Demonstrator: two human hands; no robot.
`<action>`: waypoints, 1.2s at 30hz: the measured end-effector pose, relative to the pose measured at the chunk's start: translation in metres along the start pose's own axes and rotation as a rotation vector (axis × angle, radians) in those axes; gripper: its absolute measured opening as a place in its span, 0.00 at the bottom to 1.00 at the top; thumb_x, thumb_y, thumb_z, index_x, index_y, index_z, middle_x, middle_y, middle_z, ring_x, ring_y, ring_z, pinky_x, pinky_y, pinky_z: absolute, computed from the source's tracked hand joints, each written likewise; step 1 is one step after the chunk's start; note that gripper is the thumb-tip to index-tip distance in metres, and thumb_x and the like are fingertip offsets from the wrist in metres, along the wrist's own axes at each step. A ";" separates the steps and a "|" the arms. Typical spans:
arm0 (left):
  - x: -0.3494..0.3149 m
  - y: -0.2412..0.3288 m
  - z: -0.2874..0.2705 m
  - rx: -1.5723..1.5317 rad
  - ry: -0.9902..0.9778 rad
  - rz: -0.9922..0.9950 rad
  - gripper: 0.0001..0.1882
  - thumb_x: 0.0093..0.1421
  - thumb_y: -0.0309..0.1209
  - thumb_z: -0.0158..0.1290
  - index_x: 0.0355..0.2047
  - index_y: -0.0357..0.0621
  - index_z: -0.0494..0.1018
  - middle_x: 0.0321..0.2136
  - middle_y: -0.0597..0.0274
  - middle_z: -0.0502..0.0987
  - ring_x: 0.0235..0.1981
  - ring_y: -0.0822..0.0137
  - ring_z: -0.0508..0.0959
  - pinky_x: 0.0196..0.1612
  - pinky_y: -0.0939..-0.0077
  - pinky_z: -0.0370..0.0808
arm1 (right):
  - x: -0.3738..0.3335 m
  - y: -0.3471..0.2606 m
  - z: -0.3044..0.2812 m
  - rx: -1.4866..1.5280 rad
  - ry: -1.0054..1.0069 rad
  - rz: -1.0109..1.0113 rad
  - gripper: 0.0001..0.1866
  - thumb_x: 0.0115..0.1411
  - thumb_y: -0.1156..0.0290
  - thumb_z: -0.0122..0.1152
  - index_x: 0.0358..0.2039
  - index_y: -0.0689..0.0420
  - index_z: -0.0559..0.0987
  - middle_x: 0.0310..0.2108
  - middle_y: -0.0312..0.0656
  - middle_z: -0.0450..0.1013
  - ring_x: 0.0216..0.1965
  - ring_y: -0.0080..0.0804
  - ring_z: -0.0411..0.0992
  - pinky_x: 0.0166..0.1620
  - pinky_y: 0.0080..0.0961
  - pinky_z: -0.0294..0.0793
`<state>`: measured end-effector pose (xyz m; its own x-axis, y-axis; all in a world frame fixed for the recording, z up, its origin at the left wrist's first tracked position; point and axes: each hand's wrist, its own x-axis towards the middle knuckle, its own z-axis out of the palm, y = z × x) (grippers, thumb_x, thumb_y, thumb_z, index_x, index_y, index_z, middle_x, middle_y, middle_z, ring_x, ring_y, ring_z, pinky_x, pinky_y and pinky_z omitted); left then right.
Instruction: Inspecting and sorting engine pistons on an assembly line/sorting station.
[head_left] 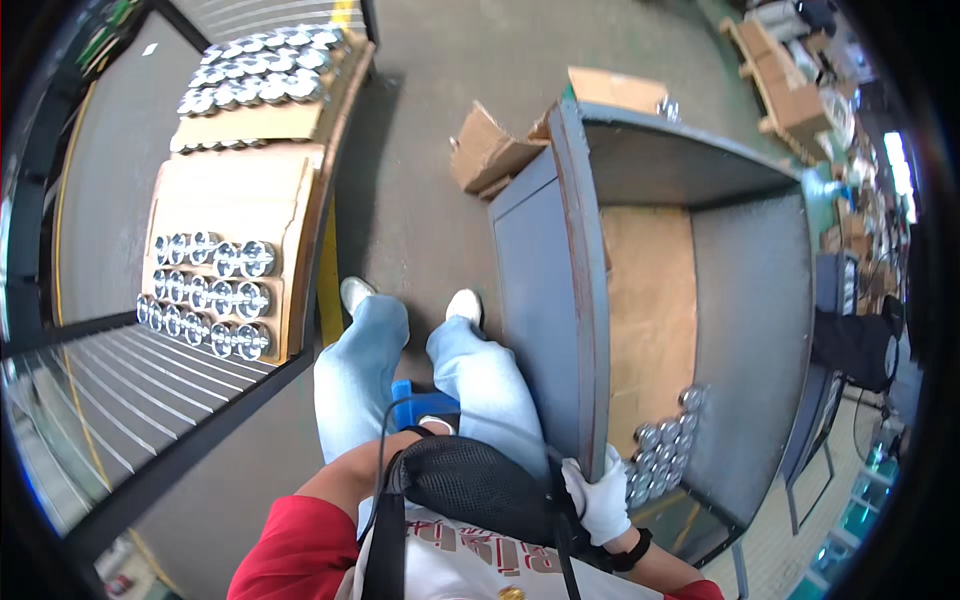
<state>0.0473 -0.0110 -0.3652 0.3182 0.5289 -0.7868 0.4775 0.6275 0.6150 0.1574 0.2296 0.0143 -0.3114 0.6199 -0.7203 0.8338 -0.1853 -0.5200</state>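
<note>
Grey metal bin (745, 330) holds shiny round parts (660, 445); gloved right hand (600, 500) curls loosely over its rim, left hand unseen.

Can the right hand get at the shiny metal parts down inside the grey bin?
Probably yes. The gloved right hand rests on the bin rim, right beside the metal parts, and nothing covers them.

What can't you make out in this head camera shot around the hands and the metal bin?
- Left hand: hidden behind the black mesh bag.
- Right hand: white glove on the bin wall; fingertips hidden over it.
- Shiny metal parts: too small to identify.
- Blue seat: mostly covered by the legs.
</note>
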 end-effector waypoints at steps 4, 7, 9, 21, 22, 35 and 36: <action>-0.057 0.073 -0.081 0.232 0.094 -0.046 0.25 0.55 0.42 0.55 0.50 0.43 0.79 0.50 0.47 0.80 0.50 0.55 0.81 0.51 0.62 0.76 | 0.007 0.012 0.007 -0.122 0.184 -0.410 0.15 0.57 0.72 0.68 0.43 0.66 0.79 0.35 0.42 0.80 0.36 0.25 0.76 0.43 0.27 0.76; -0.185 0.135 -0.098 0.060 0.382 -0.087 0.27 0.53 0.43 0.56 0.51 0.42 0.77 0.46 0.48 0.81 0.49 0.50 0.80 0.51 0.58 0.76 | 0.022 0.036 0.001 0.203 -0.098 -0.409 0.17 0.58 0.73 0.67 0.47 0.65 0.78 0.38 0.40 0.79 0.38 0.27 0.75 0.44 0.27 0.75; -0.223 0.130 -0.085 -0.186 0.543 0.088 0.33 0.53 0.46 0.58 0.58 0.46 0.74 0.43 0.51 0.83 0.42 0.52 0.84 0.46 0.62 0.79 | 0.026 0.042 -0.002 0.346 -0.183 -0.422 0.21 0.57 0.77 0.66 0.52 0.64 0.76 0.45 0.41 0.78 0.44 0.30 0.75 0.50 0.27 0.74; -0.310 0.207 0.072 -0.617 0.299 0.982 0.31 0.74 0.45 0.43 0.68 0.37 0.59 0.70 0.56 0.59 0.72 0.64 0.53 0.73 0.70 0.44 | -0.080 0.062 -0.066 -0.479 0.021 -0.985 0.31 0.62 0.63 0.67 0.60 0.68 0.70 0.57 0.55 0.72 0.57 0.45 0.71 0.61 0.33 0.68; -0.306 0.200 0.076 -0.613 0.318 0.976 0.30 0.74 0.44 0.43 0.68 0.37 0.59 0.70 0.56 0.58 0.72 0.64 0.52 0.73 0.70 0.44 | -0.072 0.088 -0.070 -0.487 0.079 -1.144 0.30 0.63 0.64 0.66 0.60 0.67 0.70 0.57 0.56 0.71 0.57 0.45 0.71 0.61 0.34 0.68; -0.432 0.256 0.087 0.129 0.588 0.722 0.46 0.48 0.22 0.61 0.69 0.40 0.57 0.68 0.29 0.53 0.63 0.44 0.70 0.62 0.61 0.68 | -0.154 0.173 -0.063 0.293 -0.387 -0.639 0.29 0.68 0.74 0.53 0.67 0.65 0.61 0.60 0.53 0.69 0.60 0.35 0.69 0.65 0.30 0.64; -0.424 0.252 0.094 0.130 0.784 0.883 0.46 0.43 0.17 0.63 0.66 0.42 0.63 0.67 0.32 0.57 0.59 0.36 0.72 0.55 0.62 0.75 | -0.143 0.175 -0.061 0.494 -0.459 -0.510 0.24 0.70 0.71 0.53 0.64 0.65 0.66 0.57 0.50 0.72 0.56 0.32 0.72 0.61 0.27 0.69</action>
<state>0.1095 -0.1306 0.1189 0.0121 0.9833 0.1814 0.4386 -0.1683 0.8828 0.3758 0.1546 0.0545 -0.8387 0.3665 -0.4028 0.2795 -0.3451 -0.8960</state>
